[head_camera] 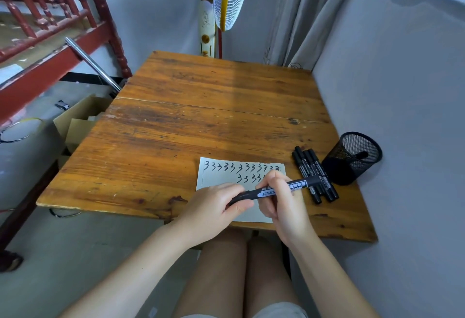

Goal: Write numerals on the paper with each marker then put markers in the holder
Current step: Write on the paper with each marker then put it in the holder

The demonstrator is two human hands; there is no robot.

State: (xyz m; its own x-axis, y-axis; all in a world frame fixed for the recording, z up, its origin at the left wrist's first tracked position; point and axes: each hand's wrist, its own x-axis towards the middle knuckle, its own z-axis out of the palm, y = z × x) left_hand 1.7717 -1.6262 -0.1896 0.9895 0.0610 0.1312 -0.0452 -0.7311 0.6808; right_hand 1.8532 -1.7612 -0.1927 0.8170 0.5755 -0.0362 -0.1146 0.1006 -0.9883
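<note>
So both hands are on one black marker (270, 190), held roughly level just above the paper (254, 214). The right hand (281, 202) has its fingers curled round the labelled barrel, and the left hand (216, 209) pinches the dark end between thumb and fingers. Can't tell if that end is a cap or the tip.

The paper lies at the near edge of the wooden table (201, 106), with rows of 3s written across its top. Just to its right lie four more black markers (314, 174), side by side, touching. Right beside those stands the black mesh holder (352, 158), with something dark inside it.
</note>
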